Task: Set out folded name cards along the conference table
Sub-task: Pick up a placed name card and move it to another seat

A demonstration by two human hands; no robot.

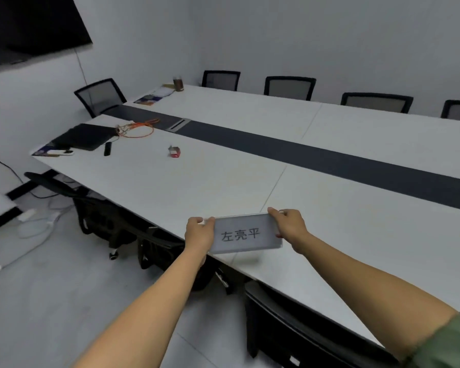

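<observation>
name card (246, 235) being held by its two short ends, printed face pointing back at the camera and showing three dark characters. gripping the left end: left hand (199, 233), fingers curling over the top edge. gripping the right end: right hand (290, 227), fingers curling round the top corner, a green sleeve (452, 341) showing at the upper arm. standing upright, slightly tilted, just inside the near edge of the conference table (329, 208); touching the tabletop or hovering just above it: cannot tell. running along the middle of the table, well beyond the card: a dark strip (329, 160). lying further left: a small red and white box (174, 151), then a looping orange cable (141, 128) beside a flat black device (83, 136). lining the far side: mesh-backed chairs (290, 87). hanging on the left wall: a dark screen (32, 25).
</observation>
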